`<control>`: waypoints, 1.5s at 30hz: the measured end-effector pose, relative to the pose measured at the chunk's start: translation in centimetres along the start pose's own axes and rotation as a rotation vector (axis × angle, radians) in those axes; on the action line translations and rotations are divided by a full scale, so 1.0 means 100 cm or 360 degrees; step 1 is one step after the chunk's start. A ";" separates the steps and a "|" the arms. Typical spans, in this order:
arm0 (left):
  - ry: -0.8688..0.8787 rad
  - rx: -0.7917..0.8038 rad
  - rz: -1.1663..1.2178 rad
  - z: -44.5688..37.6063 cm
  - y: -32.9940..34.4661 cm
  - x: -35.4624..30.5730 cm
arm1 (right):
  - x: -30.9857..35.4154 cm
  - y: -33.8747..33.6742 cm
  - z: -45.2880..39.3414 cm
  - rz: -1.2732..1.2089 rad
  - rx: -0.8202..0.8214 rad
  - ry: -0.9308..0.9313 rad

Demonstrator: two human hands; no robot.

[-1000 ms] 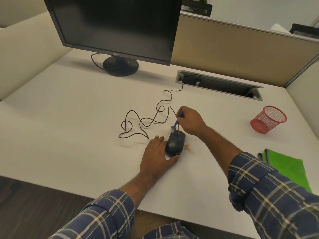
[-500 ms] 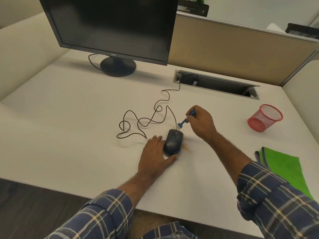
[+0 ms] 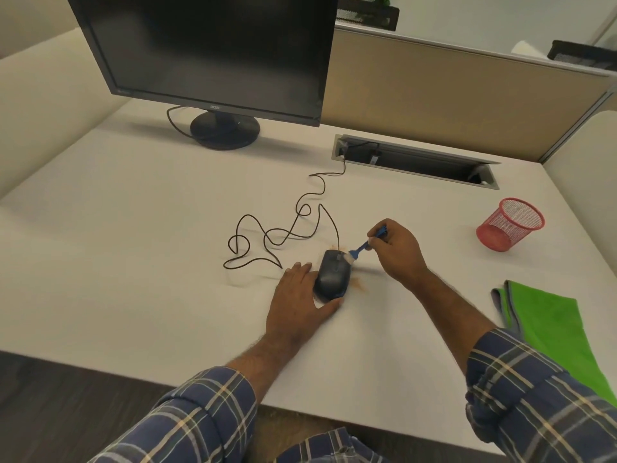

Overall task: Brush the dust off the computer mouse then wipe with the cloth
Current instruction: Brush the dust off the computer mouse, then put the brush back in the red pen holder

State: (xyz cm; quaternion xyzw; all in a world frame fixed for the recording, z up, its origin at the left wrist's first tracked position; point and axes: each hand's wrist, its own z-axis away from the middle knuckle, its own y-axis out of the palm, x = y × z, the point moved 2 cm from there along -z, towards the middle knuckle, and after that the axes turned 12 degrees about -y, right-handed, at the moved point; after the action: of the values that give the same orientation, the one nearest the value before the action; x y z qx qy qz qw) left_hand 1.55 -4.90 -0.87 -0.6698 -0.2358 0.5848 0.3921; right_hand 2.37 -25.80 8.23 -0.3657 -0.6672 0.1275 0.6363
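Observation:
A black wired computer mouse (image 3: 332,277) lies on the white desk (image 3: 133,262). My left hand (image 3: 300,300) rests against its left side and rear, holding it in place. My right hand (image 3: 397,250) pinches a small blue brush (image 3: 362,246), whose pale bristles touch the mouse's front right corner. Brownish dust (image 3: 358,285) lies on the desk right of the mouse, and a little more by its front. A green cloth (image 3: 551,329) lies flat at the desk's right edge, untouched.
The mouse cable (image 3: 283,232) loops across the desk to a cable tray (image 3: 417,162) at the back. A black monitor (image 3: 213,55) stands at the back left. A red mesh cup (image 3: 509,223) lies on its side at the right.
My right hand swung the brush out to the right of the mouse, then brought the bristles back onto its front right corner. My left hand stayed on the mouse.

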 end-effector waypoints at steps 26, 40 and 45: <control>0.0001 -0.0012 -0.0005 0.001 -0.001 -0.001 | -0.028 -0.018 0.039 -0.0533 -0.0443 0.0007; 0.0007 -0.0058 0.0008 0.001 0.001 0.003 | -0.047 -0.118 0.002 0.0232 -0.0999 -0.0260; 0.0012 -0.0092 0.0004 0.000 0.002 0.003 | -0.070 -0.158 0.001 0.0711 -0.1058 -0.0149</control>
State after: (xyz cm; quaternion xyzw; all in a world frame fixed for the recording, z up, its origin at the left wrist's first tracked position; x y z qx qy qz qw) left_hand 1.57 -4.78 -1.16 -0.6834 -0.2504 0.5757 0.3726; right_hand -3.41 -41.39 12.97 -0.6814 -0.6044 0.0565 0.4089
